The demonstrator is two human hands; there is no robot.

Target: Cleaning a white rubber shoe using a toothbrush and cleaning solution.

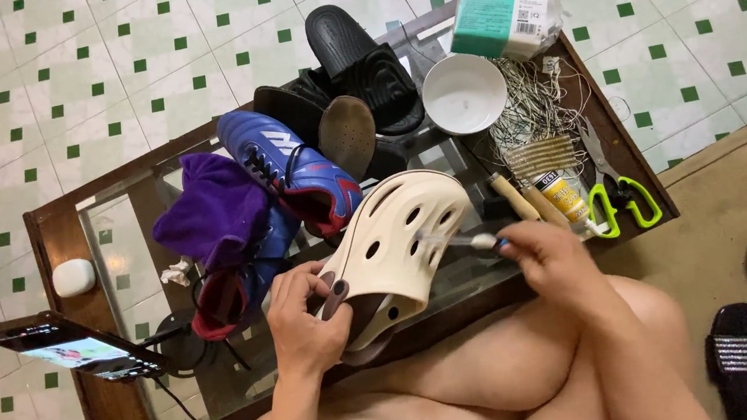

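The left hand [306,319] holds a cream clog [394,240] with oval holes, its fingers closed around the heel end with the thumb on the brown inner sole. The clog sits tilted over the near edge of the bench [61,237], toe pointing away from the person, above bare knees. The right hand [544,258] has its fingers pinched on a toothbrush [457,240], the thin handle running left across the top of the clog, the head end touching it near the holes.

On the glass-topped bench just behind the clog lies a blue sports shoe [293,167] with a red lining, and a second blue shoe [236,285] sits below it beside the left hand. A purple cloth [211,211] is bunched against the shoes on the left. Further back are black slippers [360,58] and a brown sole [347,133] turned up. A white bowl [464,92] stands beside them, with a tangle of pale string [531,106] to its right and a teal and white box [501,17] at the far edge. Near the right hand lie a yellow tube [564,198], a wooden handle [512,196] and green-handled scissors [620,193]. At the left end of the bench, a phone [66,349] leans on a stand, and a small white case [73,277] rests on the wooden frame
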